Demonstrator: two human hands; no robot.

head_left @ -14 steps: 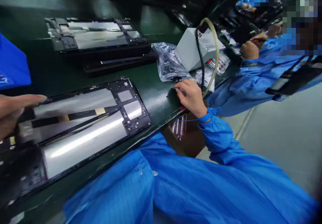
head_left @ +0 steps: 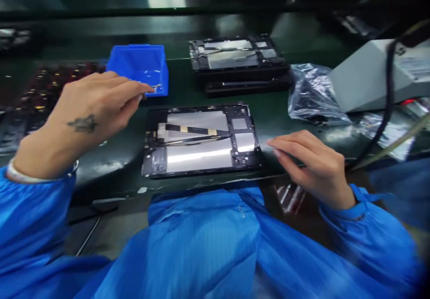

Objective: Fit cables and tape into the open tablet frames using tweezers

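An opened tablet (head_left: 198, 160) lies flat on the bench, with silver battery panels, a black frame and dark ribbon cables showing. My left hand (head_left: 97, 104) hangs to its upper left, thumb and forefinger pinched at the front rim of a blue plastic bin (head_left: 117, 61). A tiny pale piece shows by those fingertips; whether they hold it I cannot tell. Just off the tablet's right end is my right hand (head_left: 312, 166), its thumb and fingertips pinched together. What sits in that pinch is too small to name.
Behind the tablet lies a stack of similar opened tablets (head_left: 231, 59). A clear plastic bag (head_left: 311, 95) touches a grey-white box (head_left: 369, 75) on the right, with a black cable (head_left: 389, 79) in front. Dark reddish small parts (head_left: 63, 86) fill the left side.
My view has swung left, bringing the blue bin and my whole left hand into sight. My right hand has left the plastic bag's edge and come toward the tablet's right end.
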